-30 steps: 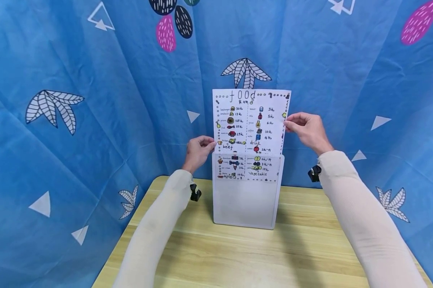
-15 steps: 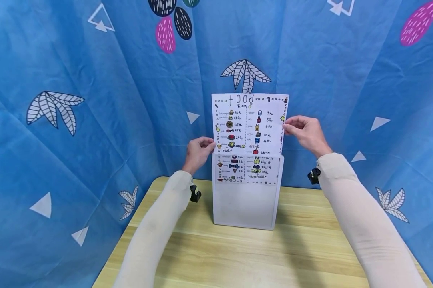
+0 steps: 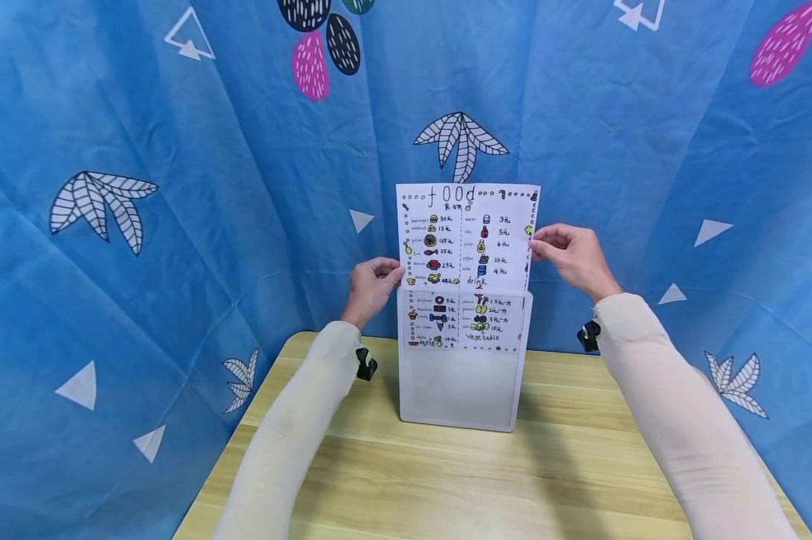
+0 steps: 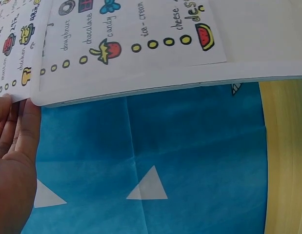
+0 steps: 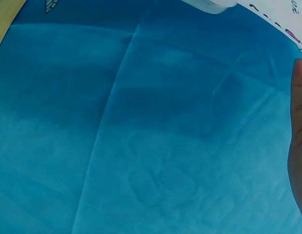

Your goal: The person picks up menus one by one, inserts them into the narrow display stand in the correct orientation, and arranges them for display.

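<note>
Paper (image 3: 468,236) with a hand-drawn food menu stands partway inside a frosted plastic sleeve (image 3: 461,375), which stands upright on its bottom edge at the back of the wooden table (image 3: 446,480), before the blue patterned cloth (image 3: 142,225). In the head view, the left hand (image 3: 372,289) pinches the sleeve's upper left corner where the sheet enters, fingers curled on it. The right hand (image 3: 570,255) pinches the sheet's right edge above the sleeve's mouth, thumb and fingers closed on it. The sheet looks light and floppy, likely to buckle if pushed from one side, so the edges near the opening seem the best hold. The sleeve looks stiffer and smooth, probably slippery.

Seen from the left wrist, the menu (image 4: 126,34) lies within the sleeve's rim (image 4: 165,85), and the left hand's fingertips (image 4: 14,117) meet its corner.

Only a sliver of the right hand (image 5: 298,146) shows in the right wrist view, so its fingers cannot be judged there; a corner of the sleeve (image 5: 209,5) and the cloth (image 5: 141,136) fill the rest.
</note>
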`<act>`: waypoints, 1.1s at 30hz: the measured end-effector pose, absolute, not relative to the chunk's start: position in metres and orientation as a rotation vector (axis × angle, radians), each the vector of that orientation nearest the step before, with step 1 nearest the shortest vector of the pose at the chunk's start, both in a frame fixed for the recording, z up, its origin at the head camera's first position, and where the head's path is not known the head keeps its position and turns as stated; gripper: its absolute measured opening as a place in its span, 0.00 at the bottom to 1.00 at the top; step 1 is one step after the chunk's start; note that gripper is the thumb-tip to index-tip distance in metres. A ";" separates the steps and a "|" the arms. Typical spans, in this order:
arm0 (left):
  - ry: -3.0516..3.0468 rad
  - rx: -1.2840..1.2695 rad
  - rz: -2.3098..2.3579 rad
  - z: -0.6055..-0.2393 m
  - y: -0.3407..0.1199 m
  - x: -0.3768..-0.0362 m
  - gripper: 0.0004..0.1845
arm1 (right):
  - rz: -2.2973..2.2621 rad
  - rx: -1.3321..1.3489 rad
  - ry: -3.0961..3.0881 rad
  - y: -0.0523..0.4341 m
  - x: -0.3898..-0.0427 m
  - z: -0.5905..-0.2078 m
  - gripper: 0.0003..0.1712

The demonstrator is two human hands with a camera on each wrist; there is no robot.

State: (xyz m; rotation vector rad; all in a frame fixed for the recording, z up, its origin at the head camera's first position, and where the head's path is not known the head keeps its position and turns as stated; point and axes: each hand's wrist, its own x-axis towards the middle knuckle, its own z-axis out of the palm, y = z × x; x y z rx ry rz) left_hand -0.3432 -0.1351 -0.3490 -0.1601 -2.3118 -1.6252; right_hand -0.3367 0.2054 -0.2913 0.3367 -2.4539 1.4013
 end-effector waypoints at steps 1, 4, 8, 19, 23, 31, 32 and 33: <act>-2.308 -0.161 -1.629 -0.349 -0.135 -0.343 0.09 | 1.405 0.334 -2.457 0.206 -0.336 -0.292 0.18; -2.303 -0.163 -1.639 -0.349 -0.135 -0.344 0.09 | 1.409 0.330 -2.465 0.207 -0.336 -0.295 0.18; -2.300 -0.159 -1.660 -0.349 -0.134 -0.343 0.09 | 1.414 0.331 -2.463 0.207 -0.337 -0.299 0.17; -2.301 -0.194 -1.595 -0.350 -0.134 -0.344 0.08 | 1.431 0.340 -2.456 0.208 -0.337 -0.311 0.16; -2.310 -0.192 -1.597 -0.350 -0.134 -0.344 0.07 | 1.434 0.325 -2.469 0.208 -0.337 -0.311 0.18; -2.315 -0.183 -1.595 -0.351 -0.135 -0.345 0.07 | 1.424 0.341 -2.379 0.202 -0.343 -0.286 0.21; -2.317 -0.183 -1.592 -0.351 -0.135 -0.345 0.07 | 1.422 0.342 -2.356 0.201 -0.344 -0.282 0.20; -2.318 -0.183 -1.591 -0.351 -0.135 -0.345 0.07 | 1.417 0.342 -2.337 0.200 -0.345 -0.278 0.20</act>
